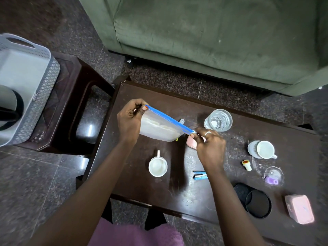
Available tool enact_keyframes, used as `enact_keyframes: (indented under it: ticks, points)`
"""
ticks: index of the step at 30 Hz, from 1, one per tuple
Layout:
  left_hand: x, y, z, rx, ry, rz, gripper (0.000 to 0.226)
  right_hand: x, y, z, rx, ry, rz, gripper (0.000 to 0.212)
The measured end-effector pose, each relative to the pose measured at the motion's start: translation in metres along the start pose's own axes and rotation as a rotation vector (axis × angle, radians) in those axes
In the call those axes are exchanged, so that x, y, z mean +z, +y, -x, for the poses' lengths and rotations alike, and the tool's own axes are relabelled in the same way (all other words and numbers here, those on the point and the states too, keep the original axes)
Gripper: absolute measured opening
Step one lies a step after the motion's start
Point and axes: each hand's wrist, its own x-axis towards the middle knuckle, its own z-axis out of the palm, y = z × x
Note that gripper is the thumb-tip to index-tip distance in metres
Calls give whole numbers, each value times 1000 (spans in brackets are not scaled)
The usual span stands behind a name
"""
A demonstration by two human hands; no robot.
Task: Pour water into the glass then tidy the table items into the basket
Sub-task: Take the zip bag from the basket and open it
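Note:
I hold a clear zip bag (159, 127) with a blue seal strip above the dark table (142, 174). My left hand (128, 119) pinches the strip's left end and my right hand (209, 144) pinches its right end, so the strip is stretched between them. Something pale lies inside the bag. The glass (218, 120) stands just behind my right hand with water in it. The grey basket (35, 86) sits on a dark stool (74, 107) at the left, with a dark jug (8, 107) partly visible inside.
On the table lie a white cup (158, 166), a second white cup (262, 149), a blue stapler (200, 175), a small white bottle (246, 165), a purple item (271, 180) on a clear dish, black round lids (255, 201) and two pink boxes (299, 208), (191, 142). A green sofa (213, 32) stands beyond.

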Motion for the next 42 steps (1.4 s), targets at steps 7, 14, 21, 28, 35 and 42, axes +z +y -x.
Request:
enact_keyframes:
  ticks: [7, 14, 21, 28, 35, 42]
  points:
    - [-1, -2, -4, -41, -11, 59, 27, -8, 6, -9, 106, -137, -6, 15]
    - [1, 2, -3, -6, -86, 54, 25, 6, -30, -26, -124, -335, -110, 20]
    - [24, 23, 7, -17, 54, -196, 73, 17, -53, -34, -102, -258, -178, 11]
    - [37, 32, 16, -198, -136, -419, 40, 9, -66, -37, 104, -78, -322, 14]
    - [32, 47, 14, 7, 148, -441, 26, -2, -61, -23, 117, 247, -175, 29]
    - [37, 50, 9, 99, 37, -423, 25, -7, -56, -13, -638, -429, 493, 33]
